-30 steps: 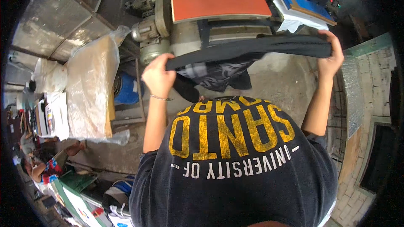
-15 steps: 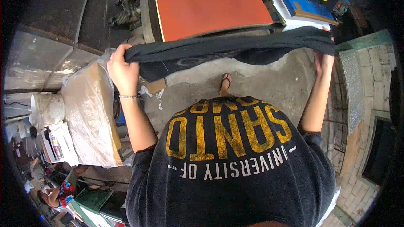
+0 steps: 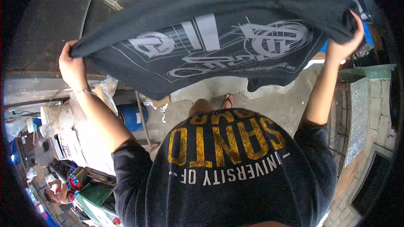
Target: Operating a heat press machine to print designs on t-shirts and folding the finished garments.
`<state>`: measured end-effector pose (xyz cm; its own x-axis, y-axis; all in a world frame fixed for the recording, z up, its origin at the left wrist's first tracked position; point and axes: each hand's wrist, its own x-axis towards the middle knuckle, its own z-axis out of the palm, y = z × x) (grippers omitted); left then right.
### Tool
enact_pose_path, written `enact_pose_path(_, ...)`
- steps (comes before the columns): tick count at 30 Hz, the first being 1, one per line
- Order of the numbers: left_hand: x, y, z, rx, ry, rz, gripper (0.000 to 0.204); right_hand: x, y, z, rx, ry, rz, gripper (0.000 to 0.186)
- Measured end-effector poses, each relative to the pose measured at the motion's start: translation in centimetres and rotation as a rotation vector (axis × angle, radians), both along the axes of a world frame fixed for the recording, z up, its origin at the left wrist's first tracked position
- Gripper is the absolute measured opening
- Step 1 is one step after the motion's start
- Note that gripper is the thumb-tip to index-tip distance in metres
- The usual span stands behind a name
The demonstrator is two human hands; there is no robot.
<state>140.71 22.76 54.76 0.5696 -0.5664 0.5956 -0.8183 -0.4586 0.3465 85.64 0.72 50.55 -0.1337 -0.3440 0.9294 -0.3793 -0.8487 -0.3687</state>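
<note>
Head view: left hand (image 3: pixel 72 65) and right hand (image 3: pixel 346 42) hold a dark printed shirt (image 3: pixel 210 38) stretched out, fingers clamped on its edges.

Dark printed T-shirt (image 3: pixel 219 38), held spread: 1, at twelve o'clock. Hands gripping it: 2, the left hand (image 3: pixel 72 65) at ten o'clock, the right hand (image 3: pixel 344 44) at two o'clock. Blue barrel (image 3: pixel 131 117): 1, at nine o'clock. White bucket (image 3: pixel 58 118): 1, at nine o'clock. Sandalled foot (image 3: pixel 227 99): 1, near centre.
</note>
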Motion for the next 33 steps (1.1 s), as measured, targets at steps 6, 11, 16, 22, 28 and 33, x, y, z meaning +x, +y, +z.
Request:
enact_pose_path(6,8.0,-17.2,-7.1,0.341,-0.019,-0.03,0.03,3.8,-11.6,-6.6,0.133,0.216,-0.256,0.057)
enact_pose_path(11,10.7,-29.6,-19.9,0.999,0.134,-0.121,0.042,3.8,-20.3,-18.5,0.852,0.449,-0.475,0.039)
enact_pose_path(16,20.6,-33.4,-30.6,1.13,0.266,-0.35,0.038,11.2,-26.8,-21.3,1.115,0.365,-0.499,0.037)
enact_pose_path(22,17.2,-30.9,-38.8,0.728,0.324,-0.506,0.03,12.3,-29.8,-26.5,0.571,0.287,-0.831,0.049)
enact_pose_path(28,15.4,-24.4,-41.3,0.263,0.351,-0.495,0.031,13.2,-27.6,-27.7,1.009,0.985,-0.51,0.051)
enact_pose_path(33,6.0,-17.0,-39.1,0.317,0.9,-0.244,0.033,4.4,-18.4,-26.4,0.661,0.585,-0.308,0.037)
